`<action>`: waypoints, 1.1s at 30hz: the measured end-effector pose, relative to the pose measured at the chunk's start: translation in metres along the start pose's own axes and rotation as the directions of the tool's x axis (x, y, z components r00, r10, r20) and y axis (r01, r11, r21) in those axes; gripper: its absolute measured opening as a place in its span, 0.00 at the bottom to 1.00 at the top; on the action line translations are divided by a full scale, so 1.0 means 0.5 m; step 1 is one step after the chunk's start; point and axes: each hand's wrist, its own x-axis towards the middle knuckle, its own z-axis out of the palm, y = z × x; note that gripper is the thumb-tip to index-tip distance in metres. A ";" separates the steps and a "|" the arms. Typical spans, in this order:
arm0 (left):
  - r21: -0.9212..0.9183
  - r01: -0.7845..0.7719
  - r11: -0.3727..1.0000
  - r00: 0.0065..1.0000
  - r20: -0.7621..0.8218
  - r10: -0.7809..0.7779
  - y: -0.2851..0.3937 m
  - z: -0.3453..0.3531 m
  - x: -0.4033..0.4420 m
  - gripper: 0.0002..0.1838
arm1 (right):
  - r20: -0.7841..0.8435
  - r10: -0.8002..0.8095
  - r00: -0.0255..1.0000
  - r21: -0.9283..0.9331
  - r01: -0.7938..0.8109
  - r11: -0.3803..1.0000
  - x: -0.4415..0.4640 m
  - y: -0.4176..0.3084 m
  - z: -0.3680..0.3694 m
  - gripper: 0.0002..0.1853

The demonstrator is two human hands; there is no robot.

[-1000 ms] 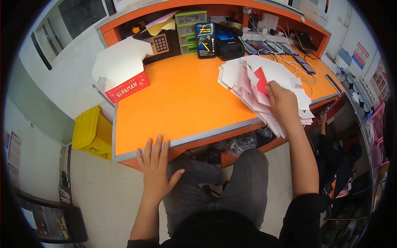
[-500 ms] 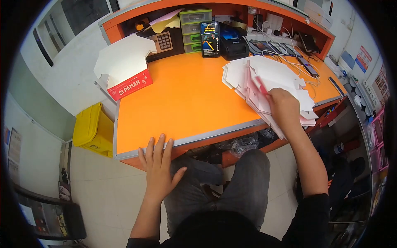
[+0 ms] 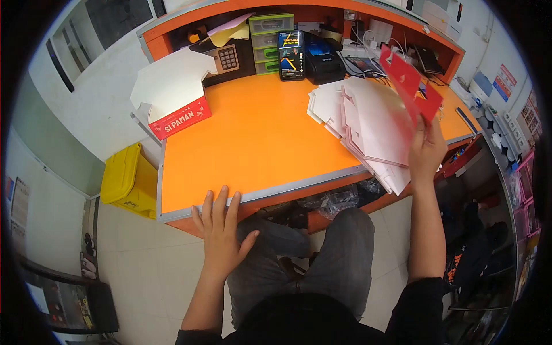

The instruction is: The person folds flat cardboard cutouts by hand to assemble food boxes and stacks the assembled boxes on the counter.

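Note:
My right hand (image 3: 428, 150) grips a flat cardboard box blank (image 3: 407, 83) by its edge. The blank is tilted up, with its red printed side partly showing. Beneath it lies a loose stack of unfolded box blanks (image 3: 329, 106), white and pale inside, overhanging the front edge of the desk. My left hand (image 3: 223, 236) rests at the desk's front edge, fingers spread and holding nothing. At the desk's left end stands a folded red box (image 3: 181, 119) marked "SI PAMAN", its white lid raised.
Along the back of the orange desk (image 3: 247, 138) are a safe (image 3: 233, 60), green-framed drawers (image 3: 271, 40), a propped phone (image 3: 291, 56) and a black printer (image 3: 324, 60). Cables and phones lie at the back right. A yellow bin (image 3: 129, 178) stands left of the desk.
My right hand has moved right and lifted a red blank up from the stack, turning it upright. My left hand and the folded box have stayed in place.

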 end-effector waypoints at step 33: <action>-0.895 0.220 -0.388 0.865 0.363 -0.347 0.101 0.013 0.016 0.17 | 0.529 -0.672 0.518 0.656 0.252 0.711 -0.283 -0.271 -0.057 0.16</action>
